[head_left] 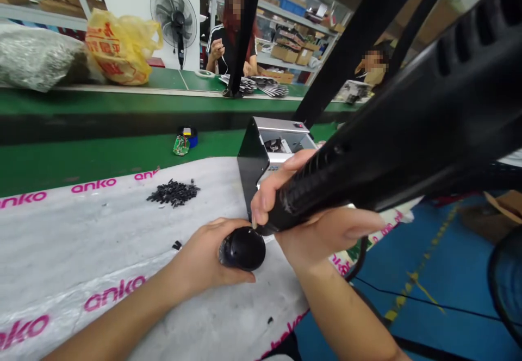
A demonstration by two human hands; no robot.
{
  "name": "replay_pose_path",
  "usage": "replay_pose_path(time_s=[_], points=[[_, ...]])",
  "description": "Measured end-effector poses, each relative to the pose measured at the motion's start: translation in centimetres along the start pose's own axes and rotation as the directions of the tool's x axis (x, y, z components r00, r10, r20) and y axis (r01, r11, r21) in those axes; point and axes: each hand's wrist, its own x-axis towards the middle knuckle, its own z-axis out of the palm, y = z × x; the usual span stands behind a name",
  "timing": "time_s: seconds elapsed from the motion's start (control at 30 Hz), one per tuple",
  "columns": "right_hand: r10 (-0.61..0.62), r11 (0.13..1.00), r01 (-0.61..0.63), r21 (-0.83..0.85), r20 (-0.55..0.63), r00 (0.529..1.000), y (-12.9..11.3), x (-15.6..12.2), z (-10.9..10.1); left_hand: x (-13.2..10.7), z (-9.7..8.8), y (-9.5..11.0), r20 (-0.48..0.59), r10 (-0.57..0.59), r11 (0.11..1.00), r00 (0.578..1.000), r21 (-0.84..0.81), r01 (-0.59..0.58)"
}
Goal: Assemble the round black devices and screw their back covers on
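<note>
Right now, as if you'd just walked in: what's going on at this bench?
A person's right hand grips a long black ribbed plastic housing while their left hand holds a round black end piece at its end. Below lie a white anko-printed sheet and a pile of small black parts. A co-worker is across the green bench.

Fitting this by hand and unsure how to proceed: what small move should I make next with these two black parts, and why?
Probably press the round black cap squarely onto the end of the black ribbed housing. Your left hand cups the cap right at that end, while your right hand already grips the housing steady.
</note>
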Motion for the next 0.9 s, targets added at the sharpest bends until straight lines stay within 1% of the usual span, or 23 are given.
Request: replay_pose_path(time_s=[0.1, 0.2, 0.37, 0.57, 0.7, 0.77, 0.83, 0.87, 0.9], points=[[-0.075, 0.997, 0.075, 0.006, 0.015, 0.997, 1.1, -0.2, -0.5, 0.0, 0.0, 0.0, 0.003, 0.010, 1.000, 1.000, -0.005, -0.010], [-0.144, 0.990, 0.143, 0.016, 0.069, 0.987, 2.0, -0.3, -1.0, -0.1, -0.1, -0.1, 0.010, 0.007, 1.000, 1.000, -0.022, -0.006], [-0.199, 0.980, 0.200, -0.002, 0.104, 0.974, 2.7, -0.5, -1.3, -0.1, 0.0, -0.2, -0.002, -0.005, 0.997, 1.000, -0.073, 0.005], [-0.193, 0.981, 0.189, 0.047, 0.093, 0.977, 2.8, -0.7, -1.3, -0.2, 0.1, 0.0, -0.017, -0.029, 0.995, 0.999, -0.099, 0.028], [-0.137, 0.990, 0.136, 0.036, 0.039, 0.990, 3.3, -0.9, -1.2, -0.2, 0.1, 0.0, -0.016, -0.043, 0.993, 0.999, -0.112, 0.041], [-0.111, 0.993, 0.109, 0.051, 0.028, 0.993, 3.3, -0.9, -1.3, -0.2, 0.1, 0.0, -0.007, -0.025, 0.993, 1.000, -0.116, 0.024], [-0.091, 0.994, 0.088, 0.069, 0.046, 0.995, 2.6, -0.5, -1.7, -0.2, -0.1, -0.2, 0.000, 0.011, 0.994, 1.000, -0.112, -0.011], [-0.099, 0.993, 0.096, 0.066, 0.048, 0.994, 2.0, -0.2, -2.0, -0.3, -0.2, -0.2, -0.002, 0.014, 0.994, 1.000, -0.107, -0.014], [-0.132, 0.990, 0.130, 0.049, 0.032, 0.991, 1.3, 0.2, -2.4, -0.4, -0.4, -0.3, -0.005, -0.001, 0.995, 1.000, -0.103, 0.000]])
